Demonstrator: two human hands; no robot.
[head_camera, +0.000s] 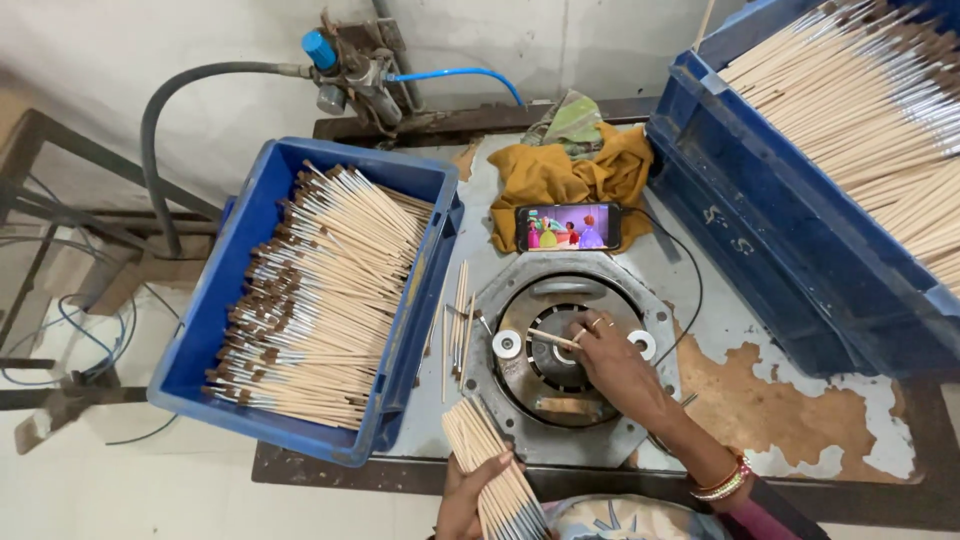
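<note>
Fingers (590, 335) of the right hand (615, 365) pinched one brush (552, 339) over the machine (560, 350), likely for seating; left hand (470, 490) gripped a spare bundle (495, 460).

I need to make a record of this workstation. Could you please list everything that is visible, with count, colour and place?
Crate of brushes: one, blue, left of table.
Second crate: one, blue, right, tilted, full of brushes.
Round machine plate: one, grey metal, table centre.
Loose sticks: a few, pale wood, beside the plate.
Phone: one, screen lit, behind the plate.
Cloth: yellow, behind the phone.
Hose: grey, at the wall.
Left hand: holds bundle of sticks.
Right hand: fingers hold one stick over the plate.
</note>
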